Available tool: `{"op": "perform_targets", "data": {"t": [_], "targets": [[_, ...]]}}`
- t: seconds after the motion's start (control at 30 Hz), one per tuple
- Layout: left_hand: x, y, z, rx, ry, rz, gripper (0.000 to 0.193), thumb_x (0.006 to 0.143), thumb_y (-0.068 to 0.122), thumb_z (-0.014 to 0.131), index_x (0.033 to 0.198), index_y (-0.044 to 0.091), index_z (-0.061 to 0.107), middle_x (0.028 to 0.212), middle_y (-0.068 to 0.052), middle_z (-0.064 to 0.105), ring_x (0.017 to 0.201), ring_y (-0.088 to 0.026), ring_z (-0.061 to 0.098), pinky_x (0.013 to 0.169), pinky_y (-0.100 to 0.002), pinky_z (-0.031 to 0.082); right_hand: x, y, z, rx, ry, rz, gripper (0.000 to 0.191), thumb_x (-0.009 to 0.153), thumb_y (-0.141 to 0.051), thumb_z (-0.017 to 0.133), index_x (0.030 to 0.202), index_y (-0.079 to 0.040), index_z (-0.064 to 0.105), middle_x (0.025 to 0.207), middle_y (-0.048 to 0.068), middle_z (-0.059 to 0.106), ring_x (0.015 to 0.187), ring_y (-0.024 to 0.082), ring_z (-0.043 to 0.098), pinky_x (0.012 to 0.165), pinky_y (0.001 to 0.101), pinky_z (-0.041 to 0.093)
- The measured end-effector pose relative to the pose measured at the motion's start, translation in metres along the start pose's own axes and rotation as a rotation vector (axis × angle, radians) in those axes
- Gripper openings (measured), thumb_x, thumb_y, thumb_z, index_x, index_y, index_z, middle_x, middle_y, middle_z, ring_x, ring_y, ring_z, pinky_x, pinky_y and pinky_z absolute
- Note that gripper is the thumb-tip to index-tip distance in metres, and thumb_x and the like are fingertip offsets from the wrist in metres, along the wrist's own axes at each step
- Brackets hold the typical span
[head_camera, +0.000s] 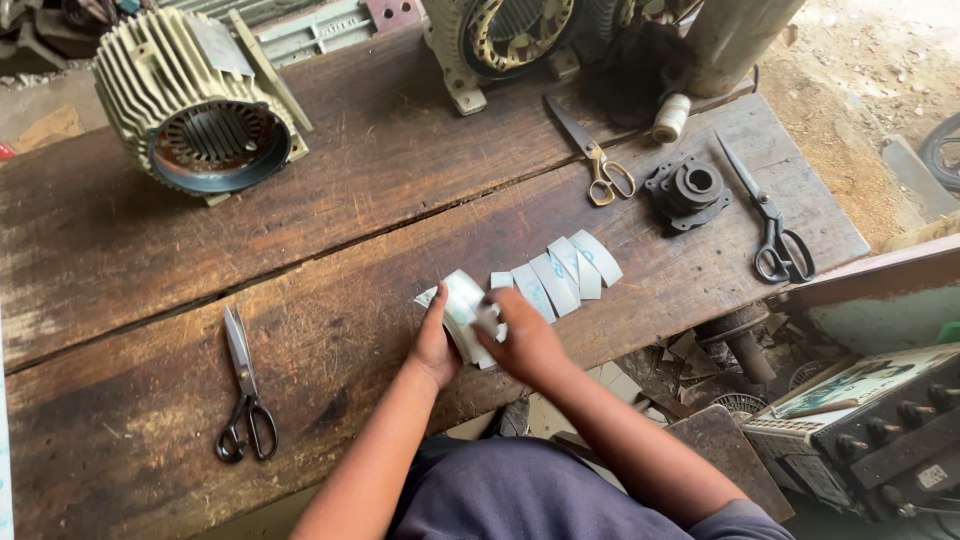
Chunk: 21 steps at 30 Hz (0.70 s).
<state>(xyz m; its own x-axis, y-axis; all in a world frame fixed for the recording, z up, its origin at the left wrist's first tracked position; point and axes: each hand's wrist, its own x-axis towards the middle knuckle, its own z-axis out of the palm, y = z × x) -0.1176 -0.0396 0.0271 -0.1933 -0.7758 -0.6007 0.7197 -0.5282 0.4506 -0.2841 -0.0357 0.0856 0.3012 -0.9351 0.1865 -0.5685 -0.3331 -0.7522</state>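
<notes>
Two hands are meeting over a small stack of pale paper strips (465, 305) near the front edge of a worn wooden bench (120, 260), whose dark planks are showing scratches and a long crack between boards. Going from the left, a ribbed, cream-coloured motor housing (195, 100) is lying on its side at the back, its round opening showing slotted metal inside, and black-handled scissors (245, 390) are resting shut near the front. The left hand (435, 345) is pinching the near side of the stack, thumb up against it, while the right hand (525, 340) is closing its fingers around the strips from the other side, so both are clamped on the same bundle. The strips are thin, glossy, whitish with faint bluish marks, and curling slightly. Just beside the right hand, a row of cut strips (565, 270) is fanning out, overlapping like tiles. Farther right, brass-handled scissors (595, 155) are lying near a black round metal flange (688, 190), and dark long-bladed scissors (770, 220) are sitting by the bench's right end.
</notes>
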Motion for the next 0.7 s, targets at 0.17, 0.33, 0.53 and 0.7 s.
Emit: {"op": "perform_targets", "data": {"t": [0.17, 0.33, 0.53, 0.7], "targets": [[0.009, -0.008, -0.011, 0.025, 0.045, 0.066, 0.027, 0.096, 0.028, 0.063, 0.103, 0.001, 0.063, 0.093, -0.013, 0.075, 0.082, -0.026, 0.071, 0.079, -0.040, 0.059, -0.014, 0.002, 0.001, -0.059, 0.100, -0.127, 0.031, 0.086, -0.021, 0.079, 0.112, -0.009, 0.067, 0.109, 0.013, 0.066, 0.097, 0.034, 0.067, 0.079, 0.0428, 0.056], [0.007, -0.002, -0.043, 0.037, 0.078, 0.088, 0.021, 0.100, 0.026, 0.064, 0.097, 0.006, 0.062, 0.076, -0.008, 0.063, 0.068, -0.024, 0.064, 0.066, -0.042, 0.057, -0.020, 0.017, 0.006, -0.333, -0.061, 0.074, 0.049, 0.078, -0.028, 0.081, 0.117, -0.005, 0.062, 0.104, 0.017, 0.062, 0.094, 0.037, 0.063, 0.077, 0.0478, 0.053], [-0.004, -0.003, -0.052, 0.151, 0.168, 0.030, 0.022, 0.099, 0.027, 0.059, 0.099, 0.005, 0.062, 0.092, -0.013, 0.071, 0.081, -0.027, 0.071, 0.071, -0.042, 0.060, -0.020, 0.016, 0.008, -0.272, -0.014, 0.097, 0.045, 0.080, -0.025, 0.077, 0.117, -0.005, 0.060, 0.103, 0.018, 0.064, 0.091, 0.038, 0.067, 0.077, 0.0476, 0.054], [-0.010, -0.007, -0.047, 0.186, 0.132, -0.012, 0.026, 0.099, 0.027, 0.055, 0.103, 0.003, 0.064, 0.112, -0.019, 0.075, 0.097, -0.031, 0.074, 0.076, -0.043, 0.062, -0.021, 0.002, 0.009, -0.275, -0.050, 0.134, 0.043, 0.083, -0.030, 0.078, 0.112, -0.005, 0.059, 0.098, 0.017, 0.064, 0.088, 0.037, 0.068, 0.072, 0.0472, 0.055]]}}
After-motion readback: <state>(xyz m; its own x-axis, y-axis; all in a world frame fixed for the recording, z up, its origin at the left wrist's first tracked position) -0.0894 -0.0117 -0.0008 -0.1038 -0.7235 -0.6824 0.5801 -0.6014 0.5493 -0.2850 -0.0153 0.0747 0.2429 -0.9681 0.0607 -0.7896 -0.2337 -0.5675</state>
